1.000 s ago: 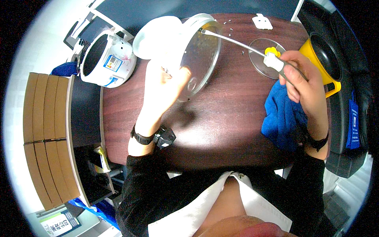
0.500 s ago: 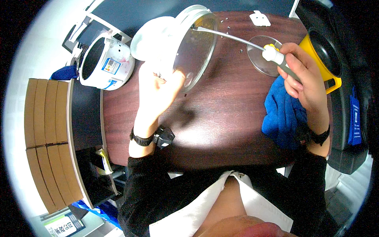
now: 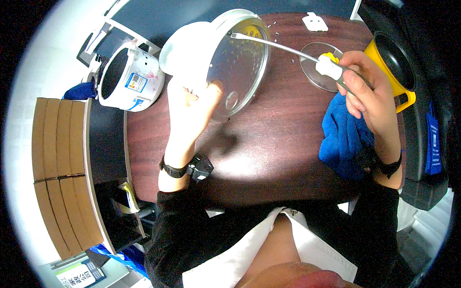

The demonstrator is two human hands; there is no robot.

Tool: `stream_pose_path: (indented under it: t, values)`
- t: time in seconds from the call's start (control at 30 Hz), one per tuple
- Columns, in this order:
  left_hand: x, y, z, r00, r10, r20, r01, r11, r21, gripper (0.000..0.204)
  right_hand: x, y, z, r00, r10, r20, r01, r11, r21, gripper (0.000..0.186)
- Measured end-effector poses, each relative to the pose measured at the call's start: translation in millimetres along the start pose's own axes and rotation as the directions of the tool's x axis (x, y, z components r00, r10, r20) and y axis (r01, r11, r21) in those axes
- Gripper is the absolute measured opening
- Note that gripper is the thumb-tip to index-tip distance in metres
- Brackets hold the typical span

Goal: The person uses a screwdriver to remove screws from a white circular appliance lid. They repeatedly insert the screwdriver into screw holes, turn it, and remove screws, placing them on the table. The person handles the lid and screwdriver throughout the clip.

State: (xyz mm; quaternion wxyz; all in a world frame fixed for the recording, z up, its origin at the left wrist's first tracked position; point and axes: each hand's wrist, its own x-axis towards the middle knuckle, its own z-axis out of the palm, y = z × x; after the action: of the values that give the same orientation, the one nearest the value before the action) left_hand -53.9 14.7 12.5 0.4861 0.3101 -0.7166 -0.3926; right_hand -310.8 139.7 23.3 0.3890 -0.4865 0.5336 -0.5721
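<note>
A white round lid (image 3: 235, 72) with a clear inner plate stands tilted above the table, and my left hand (image 3: 187, 110) is closed on its lower left edge. The thumb presses on the inner side; the other fingers are mostly hidden. Closed around the handle of a screwdriver (image 3: 330, 68) is my right hand (image 3: 369, 89). The screwdriver's long metal shaft points left, with its flat tip in front of the lid's upper inner side. Whether the tip touches the lid I cannot tell. A pale white rounded part (image 3: 185, 43) shows behind the lid.
Tiny screws (image 3: 276, 34) lie beyond the lid. A clear disc (image 3: 312, 72), a white plate with holes (image 3: 315, 22) and a blue cloth (image 3: 343, 139) are on the table. At left stands a white pot-shaped housing (image 3: 150, 79); at right, a yellow and black container (image 3: 394, 62). Cardboard boxes (image 3: 62, 144) stack left.
The lid has shifted slightly right and down, its inner side turned more into view. The screwdriver tip has moved slightly left, away from the dark spot it met earlier.
</note>
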Motion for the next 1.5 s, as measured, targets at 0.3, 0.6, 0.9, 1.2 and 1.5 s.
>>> stream_pose_path:
  t: [0.3,0.6,0.9,1.2,1.5]
  values:
    - [-0.3,-5.6,-4.4,0.998,-0.050,0.030,0.049,0.998,0.025,0.007,-3.9,-4.0,-0.6,1.000,-0.007,0.012,0.007,1.000,-0.011,0.022]
    - [0.3,-6.2,-2.1,0.998,-0.057,0.017,0.057,0.998,-0.002,0.006,-5.9,-8.8,2.5,0.998,-0.035,-0.044,0.031,0.997,-0.074,0.019]
    - [-0.6,0.2,-0.6,0.997,-0.077,0.020,0.076,0.997,0.029,0.006,-8.2,-10.1,2.9,0.997,-0.060,-0.041,0.054,0.991,-0.125,0.018]
    - [-3.3,-6.0,-0.8,0.999,-0.023,0.026,0.023,1.000,0.019,0.013,-15.7,-14.4,14.5,0.968,-0.239,-0.079,0.189,0.898,-0.398,0.018]
    - [-3.3,-0.8,1.4,0.996,-0.070,0.058,0.069,0.997,0.020,0.022,-15.0,-8.6,17.1,0.866,-0.494,0.074,0.396,0.589,-0.705,0.024]
